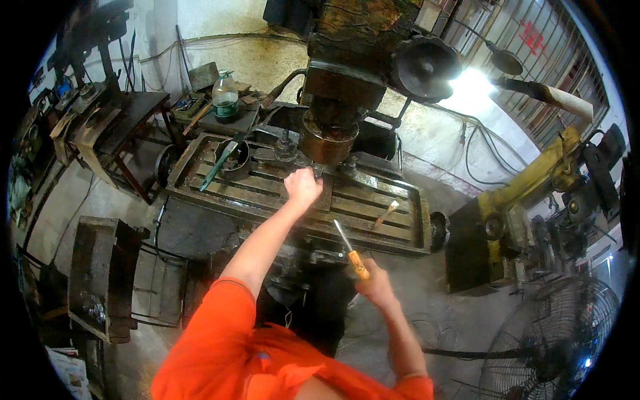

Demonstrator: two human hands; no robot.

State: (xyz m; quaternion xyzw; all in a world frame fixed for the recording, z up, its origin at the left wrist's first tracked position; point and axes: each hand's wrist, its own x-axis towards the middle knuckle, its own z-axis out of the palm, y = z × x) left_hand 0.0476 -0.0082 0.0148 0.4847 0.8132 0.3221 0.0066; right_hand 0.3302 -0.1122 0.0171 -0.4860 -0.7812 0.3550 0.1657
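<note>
Gripping screwdriver (353, 257) right hand (377, 285) off table edge (373, 243); left hand (303, 186) fisted mid-table, under spindle (327, 139).

There is one view, from a wide fisheye camera worn on the person's head. It looks steeply down and forward at the slotted milling machine surface (267, 190), which lies mid-frame at arm's reach. The orange-sleeved arms enter from the lower edge below that surface. Straight edges bow toward the dark round rim.
</note>
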